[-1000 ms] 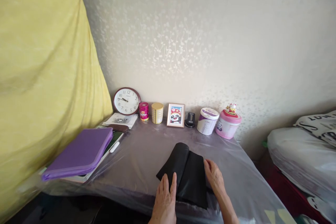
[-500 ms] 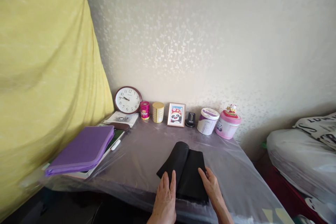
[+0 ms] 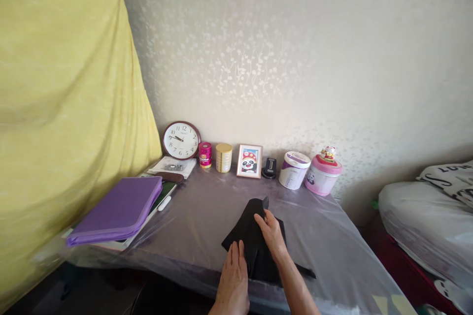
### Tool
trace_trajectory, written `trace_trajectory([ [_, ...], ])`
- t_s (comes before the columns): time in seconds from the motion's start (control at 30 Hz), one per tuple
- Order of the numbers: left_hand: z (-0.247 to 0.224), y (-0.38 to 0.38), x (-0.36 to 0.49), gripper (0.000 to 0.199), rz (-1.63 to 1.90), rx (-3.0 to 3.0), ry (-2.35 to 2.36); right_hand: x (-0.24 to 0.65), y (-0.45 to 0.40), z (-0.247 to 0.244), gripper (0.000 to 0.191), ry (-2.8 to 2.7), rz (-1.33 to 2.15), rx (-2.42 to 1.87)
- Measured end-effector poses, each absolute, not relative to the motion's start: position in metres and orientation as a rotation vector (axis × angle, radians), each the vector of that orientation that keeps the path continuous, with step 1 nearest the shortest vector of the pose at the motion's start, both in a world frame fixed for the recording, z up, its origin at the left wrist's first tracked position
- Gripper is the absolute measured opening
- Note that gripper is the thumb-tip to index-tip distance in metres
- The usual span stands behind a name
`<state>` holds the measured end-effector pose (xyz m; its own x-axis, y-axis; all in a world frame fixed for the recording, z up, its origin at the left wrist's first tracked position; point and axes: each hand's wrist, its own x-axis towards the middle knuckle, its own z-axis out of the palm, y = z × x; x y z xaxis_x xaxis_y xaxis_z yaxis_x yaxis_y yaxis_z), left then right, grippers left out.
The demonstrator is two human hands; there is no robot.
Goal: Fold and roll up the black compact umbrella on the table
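A piece of black cloth (image 3: pixel 242 229), partly folded, lies near the front edge of the table (image 3: pixel 332 246). My left hand (image 3: pixel 233 273) rests flat on the cloth's lower left part, its fingers stretched out. Across the cloth's upper right part reaches my right hand (image 3: pixel 271 232), with thumb and fingers pinching a raised edge near the top. A narrow black strip of the cloth sticks out to the right from under my right forearm.
At the left lie a purple folder (image 3: pixel 116 209) and a white pen (image 3: pixel 164 203). Along the wall stand a clock (image 3: pixel 181 141), a pink tin (image 3: pixel 205 155), a yellow tin (image 3: pixel 223 158), a panda picture frame (image 3: pixel 249 161), a black device (image 3: pixel 269 168) and two tubs (image 3: pixel 293 171).
My right hand has moved up and left from the cloth's right side and has taken hold of its upper edge. A black strip now shows at the right. My left hand has hardly moved.
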<state>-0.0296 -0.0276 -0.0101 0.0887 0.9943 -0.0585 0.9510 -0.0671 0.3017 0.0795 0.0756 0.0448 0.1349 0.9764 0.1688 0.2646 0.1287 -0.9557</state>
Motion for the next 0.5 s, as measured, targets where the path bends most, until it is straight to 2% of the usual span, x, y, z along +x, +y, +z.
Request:
trace_trajectory([
  [0.07,-0.026,-0.025,-0.031,0.1,0.308,2.135,1.943,0.072,0.081,0.04,0.044,-1.354,0.884,-1.348],
  [0.23,-0.051,-0.021,-0.034,0.088,0.466,2.195,1.883,0.062,0.092,0.03,0.045,-1.407,0.919,-1.417],
  [0.5,-0.037,-0.027,-0.044,0.071,0.464,2.152,1.862,0.058,0.102,0.027,0.048,-1.679,0.834,-1.653],
])
